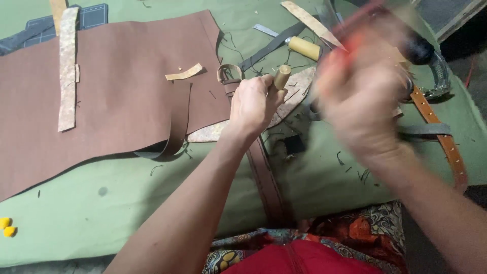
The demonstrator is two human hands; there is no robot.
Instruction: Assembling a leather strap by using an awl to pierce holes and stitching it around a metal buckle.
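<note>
My left hand [255, 103] grips a small tool with a wooden handle [280, 77], held upright over a dark brown leather strap [266, 175] that runs toward me across the green cloth [127, 203]. My right hand [362, 94] is raised and blurred by motion, closed around a tool with a red handle [350, 30] and a dark head [418, 48]. The strap's buckle end [228, 73] lies just left of my left hand.
A large brown leather sheet [111, 96] covers the left, with a pale strip [67, 71] on it. A tan belt [446, 142], a yellow-handled tool [304, 48], leather scraps and a dark cutting mat [91, 15] lie around. Two yellow bits [6, 227] sit at the left edge.
</note>
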